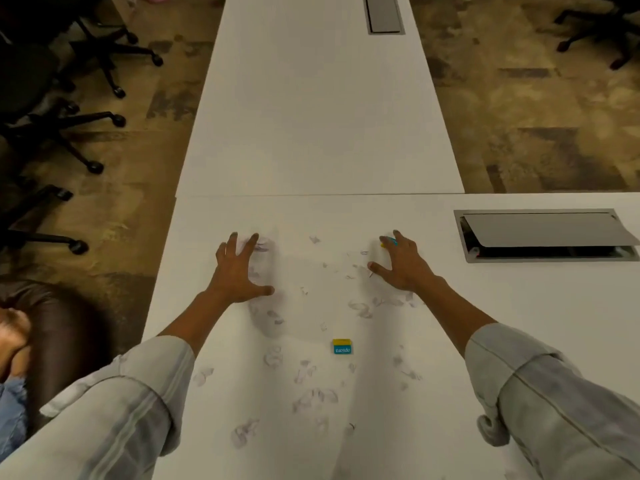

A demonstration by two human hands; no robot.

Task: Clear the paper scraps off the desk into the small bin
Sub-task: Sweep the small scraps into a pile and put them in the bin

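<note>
White, torn scraps [313, 396] lie scattered, thin and crumpled, across the smooth desk [311, 133] between my hands. My left hand [239, 271] and right hand [401, 263] rest splayed, fingers wide, over the far scraps, a small yellow-and-teal tag [341, 346] nearer me.

Floor: mottled brown and tan carpet [519, 109].
Seating: black wheeled office chairs [52, 109] at left, another [602, 26] far right.
Furniture: long white worktop [311, 126] with grey cable hatches [543, 233].

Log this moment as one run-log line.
left hand: spread on white desk | right hand: spread | torn white paper scraps: scattered between | small bin: unseen
</note>
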